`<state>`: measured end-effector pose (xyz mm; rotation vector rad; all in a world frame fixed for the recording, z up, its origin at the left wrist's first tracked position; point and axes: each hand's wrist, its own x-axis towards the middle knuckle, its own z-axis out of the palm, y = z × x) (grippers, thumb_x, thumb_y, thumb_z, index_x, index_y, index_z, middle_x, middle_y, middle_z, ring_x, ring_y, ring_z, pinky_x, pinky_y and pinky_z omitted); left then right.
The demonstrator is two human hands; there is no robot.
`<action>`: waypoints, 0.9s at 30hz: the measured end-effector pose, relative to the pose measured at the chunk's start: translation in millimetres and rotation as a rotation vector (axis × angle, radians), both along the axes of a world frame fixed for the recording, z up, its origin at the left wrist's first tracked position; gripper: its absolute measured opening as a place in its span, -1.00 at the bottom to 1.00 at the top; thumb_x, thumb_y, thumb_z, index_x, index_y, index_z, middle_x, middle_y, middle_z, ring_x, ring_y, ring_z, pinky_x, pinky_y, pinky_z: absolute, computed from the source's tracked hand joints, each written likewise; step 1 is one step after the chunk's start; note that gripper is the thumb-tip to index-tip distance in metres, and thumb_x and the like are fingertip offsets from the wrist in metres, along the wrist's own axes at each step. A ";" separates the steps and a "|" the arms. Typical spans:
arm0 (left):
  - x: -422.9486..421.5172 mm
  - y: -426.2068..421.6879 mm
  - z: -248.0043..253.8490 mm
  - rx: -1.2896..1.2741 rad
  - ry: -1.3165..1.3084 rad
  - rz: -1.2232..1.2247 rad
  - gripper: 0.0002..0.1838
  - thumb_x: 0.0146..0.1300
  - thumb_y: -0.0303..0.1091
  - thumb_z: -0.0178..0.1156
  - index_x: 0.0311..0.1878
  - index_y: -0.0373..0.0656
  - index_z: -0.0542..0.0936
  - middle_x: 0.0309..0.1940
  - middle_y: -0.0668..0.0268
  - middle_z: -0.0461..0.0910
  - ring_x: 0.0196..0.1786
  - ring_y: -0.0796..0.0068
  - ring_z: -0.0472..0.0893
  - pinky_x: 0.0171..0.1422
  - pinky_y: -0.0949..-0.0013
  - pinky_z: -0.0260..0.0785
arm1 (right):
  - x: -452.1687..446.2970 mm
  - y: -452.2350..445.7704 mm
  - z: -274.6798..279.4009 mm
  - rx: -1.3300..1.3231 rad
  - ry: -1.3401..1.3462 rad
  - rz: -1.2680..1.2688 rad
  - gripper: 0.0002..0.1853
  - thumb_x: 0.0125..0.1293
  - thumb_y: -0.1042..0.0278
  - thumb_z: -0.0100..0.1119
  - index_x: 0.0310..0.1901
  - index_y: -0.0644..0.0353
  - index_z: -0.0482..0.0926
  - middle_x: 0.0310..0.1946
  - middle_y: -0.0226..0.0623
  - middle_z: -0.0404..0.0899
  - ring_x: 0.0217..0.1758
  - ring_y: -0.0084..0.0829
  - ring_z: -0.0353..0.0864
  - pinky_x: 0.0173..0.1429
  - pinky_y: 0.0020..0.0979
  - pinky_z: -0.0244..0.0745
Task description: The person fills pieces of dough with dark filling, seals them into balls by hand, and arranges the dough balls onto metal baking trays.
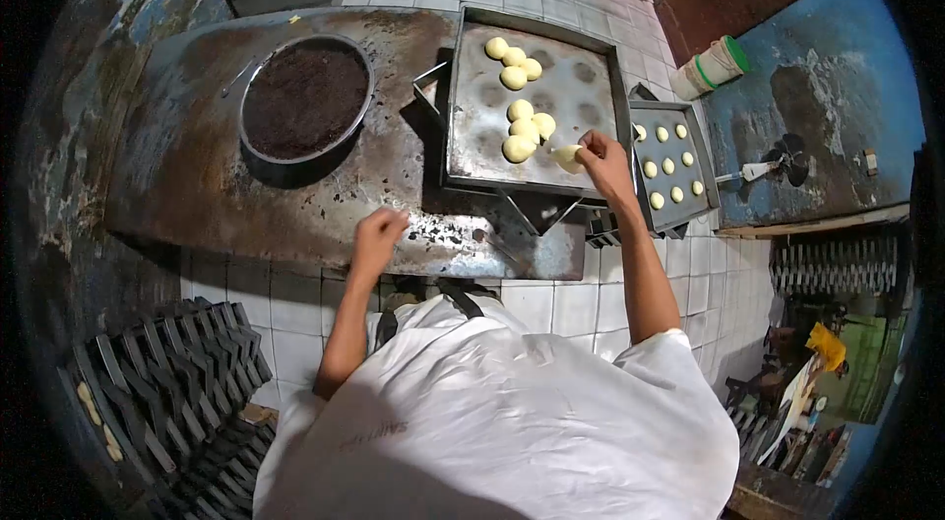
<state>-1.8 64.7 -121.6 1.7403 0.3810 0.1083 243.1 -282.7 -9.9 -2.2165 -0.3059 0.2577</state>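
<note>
My right hand [602,163] is closed on a pale yellow dough ball [568,159] over the near right part of a metal baking tray [539,177]. Several more dough balls [519,148] sit in two clusters on the tray's left side. Over the table's front edge is my left hand [380,232], its fingers curled together; whether something small is between them is hidden. Dark crumbs and pale flecks [443,227] lie on the tabletop beside it. To the left stands a round metal basin [369,92] full of a dark brown crumbly filling [303,98].
The tray rests on a metal stand [539,215] on a worn table [187,165]. Lower to the right, another tray [679,217] holds several spaced dough balls. Lidded buckets [724,59] stand by the blue wall. Stacked dark trays [162,382] are at lower left.
</note>
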 end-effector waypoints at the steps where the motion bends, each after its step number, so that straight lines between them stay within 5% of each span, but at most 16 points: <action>1: 22.8 -18.9 25.2 -0.094 -0.093 -0.044 -0.75 0.42 -0.28 0.29 -0.26 -0.32 0.64 -0.41 0.34 0.60 -0.27 0.59 0.55 -0.13 0.44 0.38 | -10.2 -2.1 15.4 0.116 0.063 0.034 -0.84 0.29 0.32 0.14 -0.26 0.25 0.56 -0.39 -0.44 0.59 -0.27 -0.56 0.55 -0.10 -0.42 0.48; 6: 101.5 -106.0 119.3 -0.174 -0.442 -0.274 -0.66 0.34 -0.26 0.38 0.08 -0.24 0.63 -0.01 0.32 0.59 0.03 0.51 0.60 0.10 0.39 0.48 | -66.7 12.2 39.5 0.595 0.361 -0.021 -0.83 0.39 0.33 0.13 -0.09 0.20 0.59 -0.16 -0.42 0.61 -0.09 -0.59 0.57 0.04 -0.50 0.50; 10: 106.6 -134.3 101.3 -0.413 -0.226 -0.266 -0.61 0.30 -0.29 0.44 0.11 -0.27 0.63 -0.08 0.31 0.67 -0.02 0.56 0.62 0.10 0.44 0.49 | -104.9 44.3 21.3 0.740 0.360 -0.106 -0.77 0.46 0.24 0.19 -0.06 0.23 0.61 -0.19 -0.40 0.66 -0.13 -0.59 0.61 -0.05 -0.46 0.54; 15: 69.8 -129.5 71.4 -0.548 0.081 -0.037 -0.72 0.38 -0.33 0.35 0.04 -0.32 0.65 -0.18 0.33 0.68 -0.07 0.57 0.64 0.03 0.45 0.46 | -155.3 96.9 -32.8 0.274 -0.066 -0.338 -0.65 0.58 0.12 0.02 -0.12 0.30 0.57 -0.32 0.12 0.64 -0.27 0.01 0.67 -0.16 -0.17 0.51; 16: 59.1 -123.2 64.5 -0.660 0.174 0.004 -0.72 0.44 -0.32 0.29 0.06 -0.33 0.63 -0.16 0.34 0.67 -0.04 0.57 0.63 0.05 0.45 0.46 | -162.2 105.6 -53.2 0.359 -0.036 -0.341 -0.66 0.58 0.13 0.02 -0.15 0.30 0.56 -0.34 0.05 0.64 -0.29 -0.11 0.67 -0.17 -0.20 0.50; 18: 37.3 -106.5 45.0 -0.958 0.180 0.006 -0.66 0.54 -0.28 0.15 0.18 -0.36 0.55 -0.08 0.34 0.63 0.04 0.53 0.61 0.16 0.43 0.45 | -173.6 113.6 -90.3 0.452 0.114 -0.225 -0.66 0.59 0.13 0.04 -0.11 0.29 0.57 -0.35 -0.09 0.66 -0.31 -0.26 0.64 -0.16 -0.26 0.50; 20: 11.1 -97.7 35.2 -0.927 0.087 0.031 -0.59 0.54 -0.18 0.13 0.23 -0.32 0.50 0.09 0.22 0.63 0.16 0.38 0.62 0.33 0.28 0.43 | -182.8 121.5 -134.7 0.870 0.740 -0.127 -0.62 0.60 0.05 0.04 -0.02 0.25 0.63 -0.24 -0.34 0.67 -0.25 -0.48 0.61 -0.11 -0.39 0.52; 22: -1.3 -82.2 46.6 -1.282 0.254 0.239 -0.54 0.56 -0.10 0.09 0.26 -0.30 0.48 0.14 0.16 0.61 0.20 0.28 0.61 0.42 0.24 0.38 | -185.7 112.4 -117.3 1.098 1.184 -0.174 -0.58 0.60 0.02 0.05 0.05 0.27 0.61 -0.12 -0.27 0.65 -0.17 -0.45 0.64 -0.06 -0.39 0.54; 24: -15.4 -56.8 27.9 -1.327 0.181 0.316 -0.48 0.55 -0.02 0.08 0.28 -0.30 0.47 0.20 0.12 0.57 0.28 0.21 0.56 0.47 0.18 0.33 | -178.8 86.3 -187.4 0.690 0.848 -0.072 -0.53 0.57 -0.02 0.06 0.20 0.24 0.51 -0.01 -0.17 0.62 -0.02 -0.31 0.65 0.02 -0.31 0.54; 26: -29.0 -24.4 24.8 -1.481 0.093 0.266 -0.45 0.52 0.01 0.12 0.29 -0.31 0.46 0.24 0.14 0.54 0.33 0.22 0.52 0.46 0.14 0.33 | -183.3 56.2 -239.1 -0.283 -0.313 0.124 -0.58 0.51 0.14 0.09 0.24 0.25 0.47 0.10 -0.02 0.57 0.12 -0.08 0.59 0.18 -0.10 0.47; 27: -32.5 -13.1 21.2 -1.426 0.070 0.324 -0.47 0.50 -0.05 0.17 0.29 -0.30 0.46 0.25 0.16 0.53 0.34 0.25 0.49 0.45 0.13 0.33 | -181.6 54.8 -216.5 -0.542 -0.141 0.087 -0.57 0.42 0.28 0.08 0.27 0.23 0.45 0.10 0.07 0.53 0.18 0.05 0.51 0.26 0.03 0.36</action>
